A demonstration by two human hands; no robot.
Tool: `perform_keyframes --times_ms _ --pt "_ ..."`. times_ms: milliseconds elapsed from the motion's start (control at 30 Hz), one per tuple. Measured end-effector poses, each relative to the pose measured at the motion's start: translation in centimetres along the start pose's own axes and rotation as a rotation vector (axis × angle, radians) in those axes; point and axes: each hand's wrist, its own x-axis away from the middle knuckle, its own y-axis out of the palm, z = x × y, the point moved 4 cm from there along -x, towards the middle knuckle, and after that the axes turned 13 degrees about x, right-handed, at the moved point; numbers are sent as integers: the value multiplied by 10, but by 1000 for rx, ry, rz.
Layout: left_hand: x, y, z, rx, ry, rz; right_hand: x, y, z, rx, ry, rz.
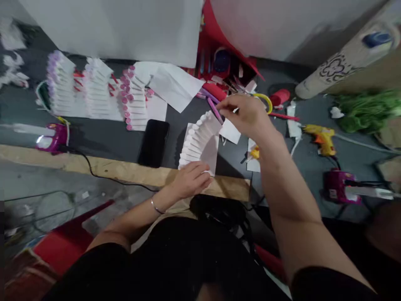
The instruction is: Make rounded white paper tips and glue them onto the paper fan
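Observation:
A curved row of slim white pieces with rounded ends (196, 140) lies fanned out on a white sheet (210, 161) at the table's front edge. My left hand (192, 179) rests over the near end of this row, fingers extended and lying on it; its thumb is hard to see. Above the far end is my right hand (244, 112), thumb and fingertips drawn together in a pinch. Whatever is between those fingertips is too small to make out. A purple stick-like tool (215, 110) lies right beside them.
Left are paper-backed rows with purple (59, 83), pale (95, 85) and pink tips (133, 98). A black phone (154, 143) lies nearby. Yellow-handled scissors (263, 101), a yellow glue gun (321, 136), purple devices (56, 138) and green strands (365, 110) also occupy the table.

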Motion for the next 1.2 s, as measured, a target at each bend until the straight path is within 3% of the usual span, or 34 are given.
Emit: perform_keyframes --times_ms 167,433,633,1000,1200 --pt "11 17 -2 0 -89 -106 -24 10 8 -7 -77 -107" --pt "11 19 -4 58 -166 -235 -39 29 15 -100 -157 -225" --pt "13 21 -6 81 -208 -249 -48 33 15 -120 -191 -299" --pt "15 23 -7 85 -189 -245 -47 32 6 -37 -9 -345" --pt "16 22 -9 99 -211 -257 -45 25 11 -14 77 -281"
